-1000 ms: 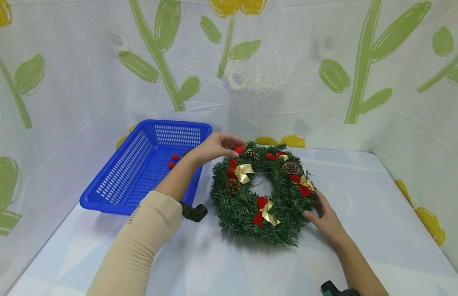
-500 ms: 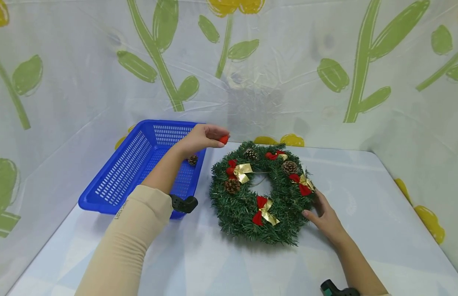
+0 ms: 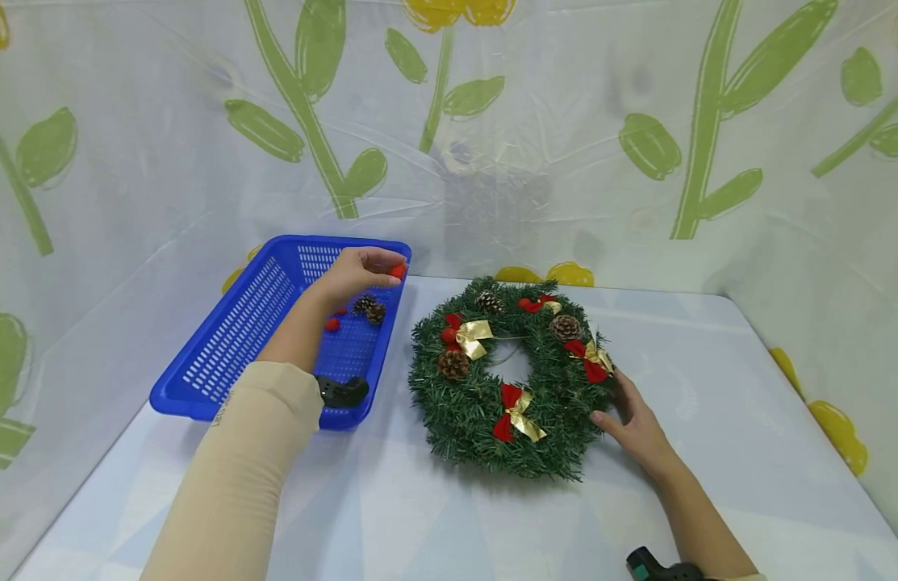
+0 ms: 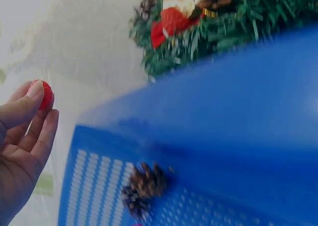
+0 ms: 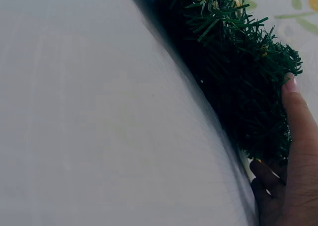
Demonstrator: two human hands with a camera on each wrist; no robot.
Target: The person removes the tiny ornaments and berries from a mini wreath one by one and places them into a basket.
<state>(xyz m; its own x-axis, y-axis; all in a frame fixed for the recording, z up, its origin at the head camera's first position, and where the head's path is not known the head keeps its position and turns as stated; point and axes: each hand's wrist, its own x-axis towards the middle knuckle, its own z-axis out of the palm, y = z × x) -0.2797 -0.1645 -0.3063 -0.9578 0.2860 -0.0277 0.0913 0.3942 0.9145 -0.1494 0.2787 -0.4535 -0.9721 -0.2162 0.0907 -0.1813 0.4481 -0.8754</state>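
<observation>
Red and small, the berry [image 3: 397,271] sat pinched in the left hand [image 3: 354,273] above the far right corner of the blue basket [image 3: 223,355]; it looked light and firm, best held by fingertips. Right hand [image 3: 632,425], fingers straight, steadied the bristly wreath [image 3: 510,379] at its right edge on the table [image 3: 710,387].

Blue basket [image 3: 231,339] is showing as perforated moulded plastic, smooth, faintly glossy. Wreath [image 3: 510,379] is reading as bristly synthetic needles, matt, rough. Its bows [image 3: 517,413] are looking like red cloth with shiny gold foil ribbon. Pine cones [image 3: 369,308] are appearing woody, scaly, dull. Red berry [image 3: 397,271] is looking smooth, slightly glossy. Table [image 3: 710,387] is showing smooth, matt. Backdrop sheet [image 3: 565,121] is looking like printed plastic film, wrinkled, sheeny.
</observation>
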